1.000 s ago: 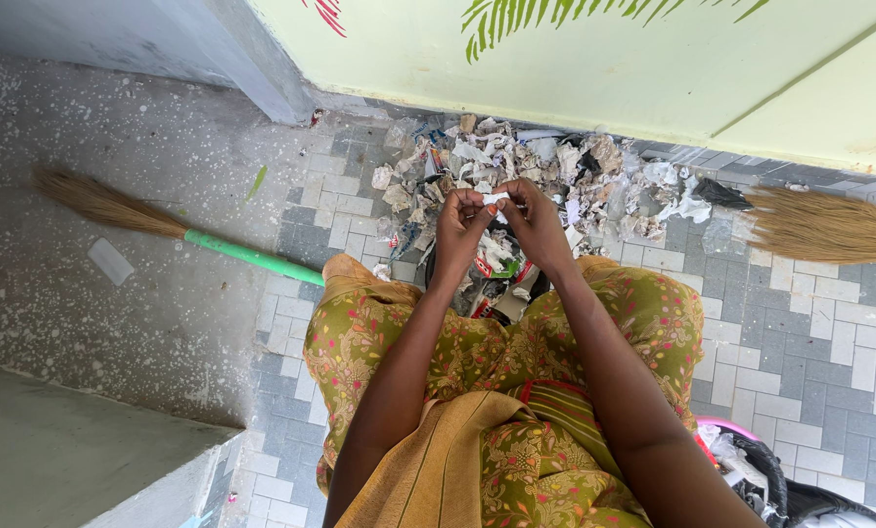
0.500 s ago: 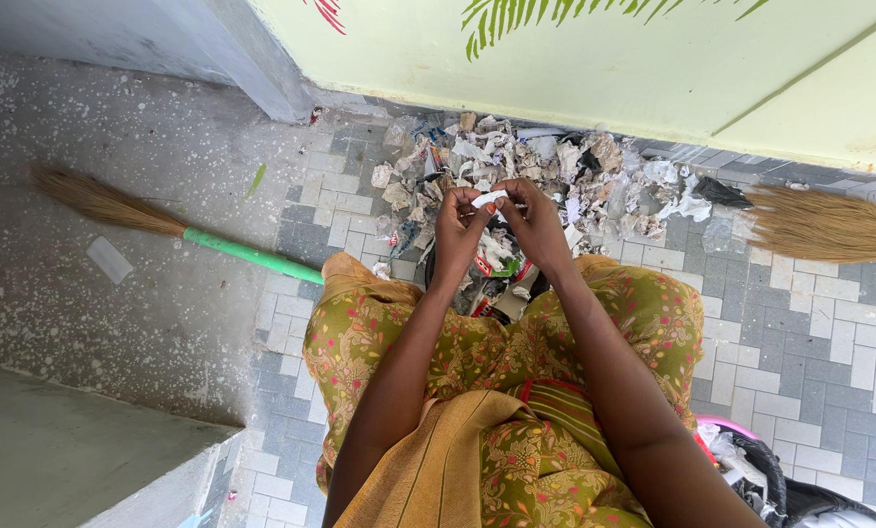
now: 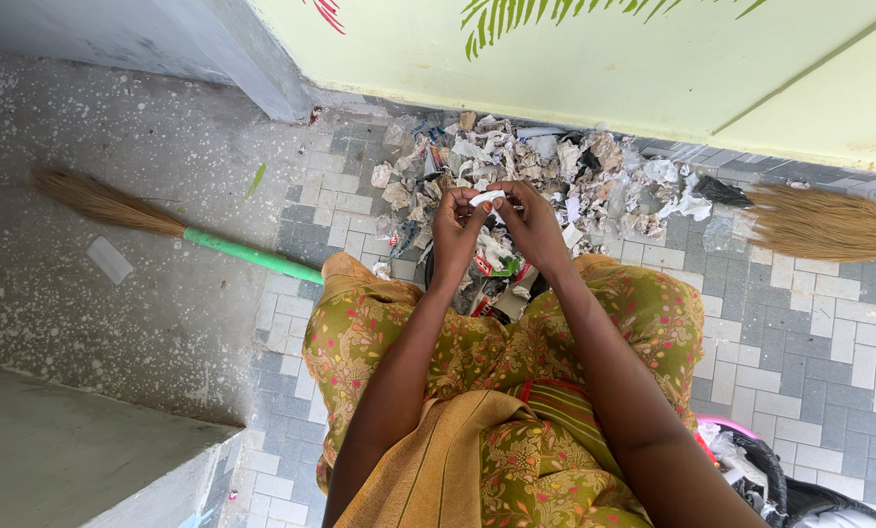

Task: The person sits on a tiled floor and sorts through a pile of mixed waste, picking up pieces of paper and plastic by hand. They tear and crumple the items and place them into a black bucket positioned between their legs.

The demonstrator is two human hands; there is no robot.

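there, white scrap (image 3: 487, 198) between left hand (image 3: 454, 227) and right hand (image 3: 533, 223)

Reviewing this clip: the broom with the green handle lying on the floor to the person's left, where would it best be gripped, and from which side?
Probably on the bare green handle of the broom, coming from above. It lies flat and diagonal on the floor, the bristle head pointing away to the left, the near end hidden under the patterned skirt. Both hands are occupied: left hand and right hand hold a small white scrap.

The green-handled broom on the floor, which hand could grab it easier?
Probably the left hand: the green-handled grass broom lies on that side, its handle end near the left knee. The right hand would have to cross over. Both now pinch a small white scrap.
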